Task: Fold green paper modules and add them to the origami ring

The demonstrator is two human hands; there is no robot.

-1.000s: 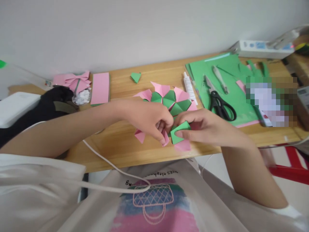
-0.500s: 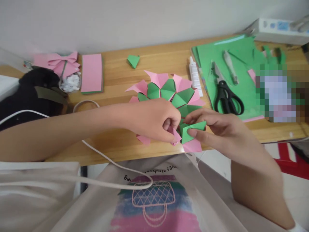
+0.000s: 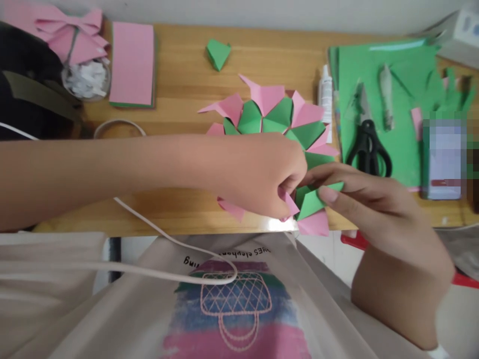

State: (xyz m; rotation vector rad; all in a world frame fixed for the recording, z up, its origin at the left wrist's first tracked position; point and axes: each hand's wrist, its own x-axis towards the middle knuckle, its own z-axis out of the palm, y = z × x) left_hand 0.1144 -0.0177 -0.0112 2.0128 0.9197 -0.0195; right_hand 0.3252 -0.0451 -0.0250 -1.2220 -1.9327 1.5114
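A ring of folded green and pink paper, an origami flower (image 3: 276,117), lies at the middle of the table. My left hand (image 3: 267,172) crosses over it from the left, fingers curled closed around a pink paper petal (image 3: 291,203) at the near right side of the ring. From the right, my right hand (image 3: 368,197) pinches a green folded paper piece (image 3: 312,202) between thumb and fingers, right beside that petal. Another pink petal (image 3: 315,223) sticks out below the green piece. Both hands and the left forearm hide part of the ring.
Behind the ring lies a loose green folded piece (image 3: 218,54). A glue tube (image 3: 325,94) and black-handled scissors (image 3: 368,147) on green sheets (image 3: 396,149) lie right. A pink paper stack (image 3: 132,65) and a cup of white scraps (image 3: 87,80) stand left. A white cable (image 3: 164,232) crosses the lap.
The view has tilted down and come closer, so things appear shifted. Both hands keep their grips on the paper; the green piece looks slightly more tilted.
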